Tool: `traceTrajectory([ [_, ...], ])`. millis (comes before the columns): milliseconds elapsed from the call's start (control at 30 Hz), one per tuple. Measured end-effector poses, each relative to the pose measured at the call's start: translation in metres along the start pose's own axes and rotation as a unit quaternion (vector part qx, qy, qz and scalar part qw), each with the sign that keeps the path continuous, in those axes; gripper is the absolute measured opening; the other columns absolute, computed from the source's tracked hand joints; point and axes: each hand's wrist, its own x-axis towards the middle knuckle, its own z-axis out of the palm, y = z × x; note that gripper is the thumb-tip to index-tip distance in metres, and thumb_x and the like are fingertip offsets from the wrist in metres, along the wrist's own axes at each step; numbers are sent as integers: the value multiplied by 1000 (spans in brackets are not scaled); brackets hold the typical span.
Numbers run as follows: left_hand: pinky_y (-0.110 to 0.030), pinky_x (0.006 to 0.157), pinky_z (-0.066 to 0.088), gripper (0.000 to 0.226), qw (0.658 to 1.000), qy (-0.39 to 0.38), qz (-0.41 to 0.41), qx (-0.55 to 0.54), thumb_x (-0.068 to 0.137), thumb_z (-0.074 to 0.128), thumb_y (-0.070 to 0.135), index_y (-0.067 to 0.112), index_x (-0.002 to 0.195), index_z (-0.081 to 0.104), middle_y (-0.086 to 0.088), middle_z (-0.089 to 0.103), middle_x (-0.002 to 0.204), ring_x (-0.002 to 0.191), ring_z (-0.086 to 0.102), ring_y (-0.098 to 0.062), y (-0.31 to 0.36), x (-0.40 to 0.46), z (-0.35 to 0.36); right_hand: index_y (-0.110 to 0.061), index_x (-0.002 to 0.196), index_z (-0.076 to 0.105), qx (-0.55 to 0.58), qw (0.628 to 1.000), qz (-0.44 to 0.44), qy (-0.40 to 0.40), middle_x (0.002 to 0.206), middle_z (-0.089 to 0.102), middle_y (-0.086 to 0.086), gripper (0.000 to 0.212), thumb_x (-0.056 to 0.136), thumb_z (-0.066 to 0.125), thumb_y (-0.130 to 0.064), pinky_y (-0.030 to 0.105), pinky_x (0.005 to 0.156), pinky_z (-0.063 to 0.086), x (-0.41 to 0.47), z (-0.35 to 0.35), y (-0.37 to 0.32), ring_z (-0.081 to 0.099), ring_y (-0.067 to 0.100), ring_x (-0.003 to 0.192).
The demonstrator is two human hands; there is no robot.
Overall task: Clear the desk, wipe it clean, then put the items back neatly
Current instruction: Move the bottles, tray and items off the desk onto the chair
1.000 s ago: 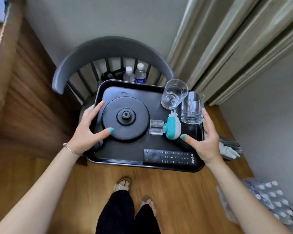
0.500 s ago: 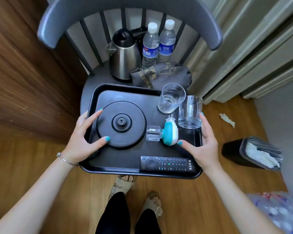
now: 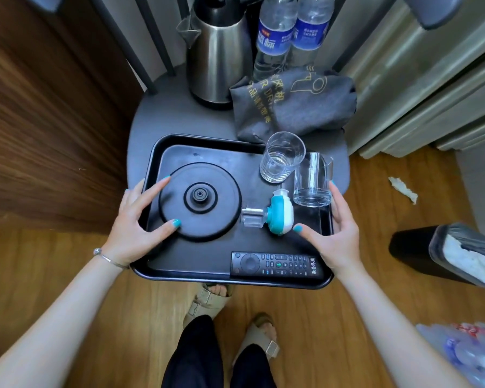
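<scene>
Between my hands (image 3: 136,224) the tray (image 3: 179,271) looks smooth black plastic, faintly glossy; its kettle base (image 3: 221,217) is matt black; the glasses (image 3: 282,156) clear and shiny; beyond them, a brushed-metal kettle (image 3: 219,60) and grey cloth bag (image 3: 294,107); below, the wood-grain floor (image 3: 67,275).

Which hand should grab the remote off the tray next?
Probably the right hand. It grips the tray edge just above the remote, while the left hand holds the far side by the kettle base.
</scene>
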Motion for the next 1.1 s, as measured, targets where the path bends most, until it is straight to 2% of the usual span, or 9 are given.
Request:
traceTrajectory([
  [100,-29,118,-9,82,1000,7,1,29,65,60,62,46,142,36,9,31,148,135,-3,21,-7,15,-1,-30,144,39,-3,1000,-3,3,151,44,-5,96,61,87,-29,43,117,33,12,8,1,41,9,139],
  [167,-36,119,-9,83,999,9,5,36,65,60,62,46,142,35,8,30,149,136,-5,20,-9,27,-3,-35,143,38,-12,1000,-6,2,151,44,-9,96,61,88,-32,41,118,32,21,13,2,40,7,140],
  [300,-38,118,-12,82,999,2,-2,33,63,61,63,55,139,30,3,27,154,143,-5,9,-17,45,-1,-50,141,36,-66,998,9,9,135,42,-32,99,55,85,-57,27,115,31,41,17,6,40,1,134],
  [433,-41,118,-14,82,999,4,-2,49,64,62,65,59,138,27,0,28,156,146,-1,0,-33,61,0,-44,146,34,-94,995,12,13,124,39,-32,108,53,84,-65,1,99,24,51,26,4,37,-13,120],
  [533,-40,117,-14,84,998,4,-2,59,63,61,66,61,138,24,-2,27,157,146,-1,-1,-38,74,-5,-37,150,33,-99,995,15,22,121,40,-27,110,52,80,-58,-5,92,22,52,34,3,32,-24,111],
  [633,-39,116,-15,86,997,-3,2,74,63,60,68,61,139,21,-3,24,158,147,-2,-2,-42,90,-8,-40,150,31,-105,993,26,40,118,42,-15,110,52,79,-58,-4,92,24,58,42,3,33,-22,106],
  [833,-38,118,-12,92,997,-7,7,78,63,58,70,55,144,17,0,19,159,146,-4,-2,-42,109,-15,-50,148,24,-131,990,42,38,123,44,-6,114,48,78,-62,4,95,26,69,48,-2,36,6,109],
  [1000,-39,119,-9,99,996,-3,9,91,64,56,72,45,149,14,5,17,160,147,-2,-2,-43,107,-15,-76,132,13,-164,985,34,42,152,37,7,110,55,88,-53,42,117,28,67,50,-3,33,15,129],
  [1100,-39,119,-7,101,994,3,5,110,65,53,74,42,150,12,3,12,161,147,-2,-2,-41,109,-16,-69,138,16,-178,983,31,43,159,28,-1,109,59,88,-49,44,119,23,68,49,-1,27,16,137],
])
